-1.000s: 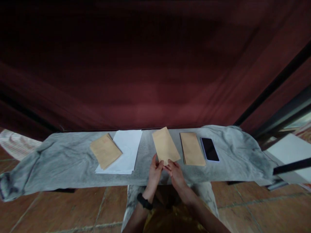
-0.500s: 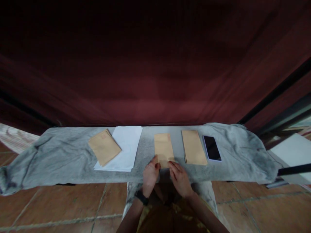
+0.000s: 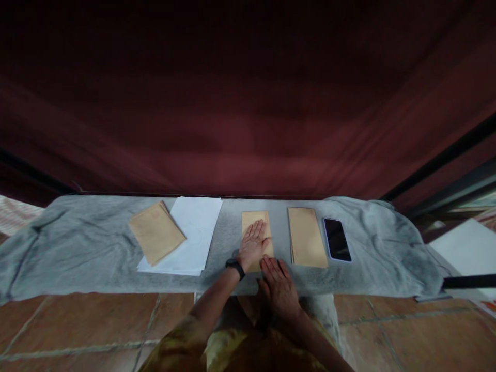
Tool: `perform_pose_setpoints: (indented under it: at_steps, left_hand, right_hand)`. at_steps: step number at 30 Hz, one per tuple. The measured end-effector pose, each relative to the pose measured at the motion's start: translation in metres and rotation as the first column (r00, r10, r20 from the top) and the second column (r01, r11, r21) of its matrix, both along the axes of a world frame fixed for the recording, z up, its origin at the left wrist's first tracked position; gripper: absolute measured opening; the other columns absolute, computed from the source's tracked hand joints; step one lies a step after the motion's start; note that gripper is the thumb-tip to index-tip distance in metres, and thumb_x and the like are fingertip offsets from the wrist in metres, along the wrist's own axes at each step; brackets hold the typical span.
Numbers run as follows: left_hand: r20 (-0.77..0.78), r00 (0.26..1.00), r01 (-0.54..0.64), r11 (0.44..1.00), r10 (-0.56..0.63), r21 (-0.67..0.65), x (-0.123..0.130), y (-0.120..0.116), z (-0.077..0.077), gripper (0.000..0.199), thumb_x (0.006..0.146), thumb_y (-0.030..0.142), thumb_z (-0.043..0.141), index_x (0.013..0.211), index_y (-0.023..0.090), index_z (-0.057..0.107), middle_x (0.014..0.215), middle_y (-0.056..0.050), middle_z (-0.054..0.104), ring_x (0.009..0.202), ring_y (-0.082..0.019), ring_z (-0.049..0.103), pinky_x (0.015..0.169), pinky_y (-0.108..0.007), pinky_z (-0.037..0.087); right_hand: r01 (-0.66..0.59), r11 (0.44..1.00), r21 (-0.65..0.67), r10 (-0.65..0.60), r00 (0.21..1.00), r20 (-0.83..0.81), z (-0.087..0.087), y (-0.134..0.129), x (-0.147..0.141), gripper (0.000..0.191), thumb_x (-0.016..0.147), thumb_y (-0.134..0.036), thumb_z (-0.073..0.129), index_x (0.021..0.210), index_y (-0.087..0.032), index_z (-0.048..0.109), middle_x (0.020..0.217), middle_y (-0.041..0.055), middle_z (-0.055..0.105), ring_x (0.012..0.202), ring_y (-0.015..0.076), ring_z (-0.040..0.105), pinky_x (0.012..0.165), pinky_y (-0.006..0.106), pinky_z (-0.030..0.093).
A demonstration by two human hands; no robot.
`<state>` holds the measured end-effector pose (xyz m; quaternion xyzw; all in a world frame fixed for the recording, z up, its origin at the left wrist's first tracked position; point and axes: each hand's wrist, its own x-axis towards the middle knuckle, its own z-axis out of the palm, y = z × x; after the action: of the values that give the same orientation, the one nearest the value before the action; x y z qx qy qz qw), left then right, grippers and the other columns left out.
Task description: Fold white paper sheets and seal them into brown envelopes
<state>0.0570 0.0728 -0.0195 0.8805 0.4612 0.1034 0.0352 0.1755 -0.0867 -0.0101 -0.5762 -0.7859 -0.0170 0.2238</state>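
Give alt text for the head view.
Left hand lies flat on tan rectangular paper, right hand at its near right corner. Left: tan paper stack overlapping white paper sheets. Right: second tan stack, then black rectangular phone.

No lettering, brand or number can be read. A small reddish mark shows toward the far edge of the brown paper pile [image 3: 157, 235] on the left, too faint to make out. The white sheets [image 3: 197, 238] partly under it carry faint marks, likewise unreadable. On the brown piece [image 3: 248, 217] partly covered by the left hand [image 3: 253, 244], nothing legible shows; the phone's screen [image 3: 337, 240] at right is dark.
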Motion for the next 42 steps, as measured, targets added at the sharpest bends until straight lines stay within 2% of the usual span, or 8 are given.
perform_pose_setpoints:
  at_steps: [6,11,16,24,29,38,42]
  left_hand:
    - [0.039,0.998,-0.038,0.999,0.039,-0.031,0.02,0.043,0.002,0.065,0.103,0.05,0.03,0.158,0.015,0.028,0.163,-0.011,0.033,0.154,-0.024,0.024,0.127,-0.046,0.018]
    - [0.032,0.999,0.021,0.999,-0.02,-0.035,0.018,0.051,0.004,0.064,0.103,0.05,0.028,0.157,0.014,0.031,0.164,-0.011,0.032,0.154,-0.024,0.023,0.127,-0.047,0.016]
    - [0.019,0.989,0.144,0.989,-0.143,-0.043,0.006,0.034,0.004,0.064,0.105,0.048,0.026,0.157,0.012,0.031,0.164,-0.012,0.031,0.154,-0.022,0.023,0.127,-0.042,0.017]
    - [0.025,0.977,0.212,0.977,-0.211,-0.034,-0.002,0.003,0.001,0.06,0.105,0.046,0.028,0.155,0.013,0.034,0.164,-0.01,0.033,0.153,-0.02,0.024,0.127,-0.04,0.017]
    - [0.025,0.971,0.239,0.971,-0.239,-0.016,-0.006,-0.013,0.007,0.057,0.105,0.043,0.03,0.155,0.015,0.034,0.163,-0.011,0.034,0.153,-0.019,0.026,0.126,-0.041,0.018]
    - [0.054,0.966,0.256,0.966,-0.254,-0.037,-0.012,-0.04,0.008,0.056,0.105,0.042,0.032,0.154,0.015,0.035,0.163,-0.01,0.034,0.153,-0.019,0.025,0.126,-0.04,0.016]
    - [0.073,0.958,0.28,0.958,-0.276,-0.056,-0.017,-0.054,0.008,0.054,0.104,0.035,0.033,0.154,0.015,0.034,0.163,-0.01,0.033,0.153,-0.019,0.025,0.127,-0.04,0.015]
  right_hand:
    - [0.002,1.0,-0.016,-0.002,1.0,0.009,0.004,0.0,-0.001,0.057,0.104,-0.03,0.045,0.158,-0.018,0.032,0.153,0.0077,0.05,0.142,0.0221,0.046,0.123,0.045,0.028]
    - [-0.001,1.0,-0.027,0.001,1.0,0.0,0.003,0.001,-0.001,0.056,0.104,-0.03,0.045,0.157,-0.019,0.033,0.154,0.0077,0.049,0.142,0.0223,0.046,0.121,0.044,0.03]
    - [0.006,0.999,-0.031,-0.007,1.0,-0.031,0.003,0.0,-0.002,0.056,0.103,-0.028,0.045,0.157,-0.019,0.033,0.151,0.0083,0.053,0.14,0.0225,0.049,0.122,0.045,0.03]
    - [0.005,1.0,-0.019,-0.007,0.998,-0.062,-0.006,-0.001,-0.001,0.054,0.101,-0.026,0.046,0.154,-0.018,0.038,0.148,0.0094,0.056,0.139,0.0239,0.049,0.122,0.048,0.029]
    - [-0.015,0.999,0.042,0.02,0.993,-0.114,-0.014,-0.002,0.002,0.047,0.101,-0.022,0.045,0.148,-0.017,0.044,0.142,0.0113,0.06,0.136,0.0228,0.052,0.119,0.048,0.035]
    - [0.051,0.989,0.142,-0.016,0.972,-0.234,-0.023,-0.002,0.004,0.038,0.101,-0.021,0.041,0.139,-0.017,0.049,0.128,0.0144,0.065,0.123,0.023,0.059,0.109,0.048,0.047]
    - [0.093,0.989,0.114,-0.058,0.958,-0.282,-0.026,-0.003,0.004,0.038,0.101,-0.021,0.039,0.137,-0.017,0.052,0.126,0.0146,0.065,0.122,0.023,0.059,0.105,0.045,0.05]
